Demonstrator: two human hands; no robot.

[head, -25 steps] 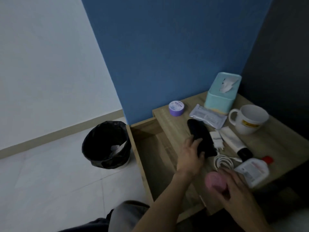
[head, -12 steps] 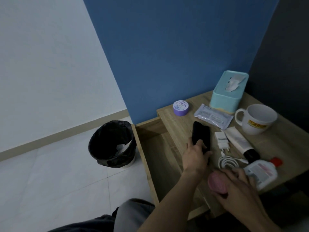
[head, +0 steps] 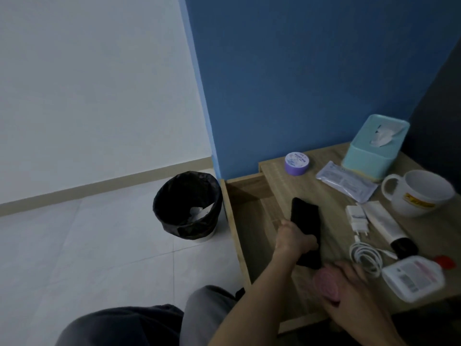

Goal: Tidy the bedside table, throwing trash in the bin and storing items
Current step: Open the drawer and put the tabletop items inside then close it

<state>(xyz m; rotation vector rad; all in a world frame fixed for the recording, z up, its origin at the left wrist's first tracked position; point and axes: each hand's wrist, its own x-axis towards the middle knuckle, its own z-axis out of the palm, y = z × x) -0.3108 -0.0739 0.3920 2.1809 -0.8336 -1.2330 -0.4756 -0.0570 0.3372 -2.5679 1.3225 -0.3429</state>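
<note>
Our left hand [head: 295, 237] grips the phone [head: 305, 221] over the open drawer [head: 252, 221]; our right hand [head: 349, 290] clutches a pink thing [head: 325, 283]. Beside the phone, the cable [head: 365, 257] could snag.

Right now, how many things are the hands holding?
2. The left hand grips a black phone over the open drawer. The right hand holds a pink round object at the table's front edge.
</note>
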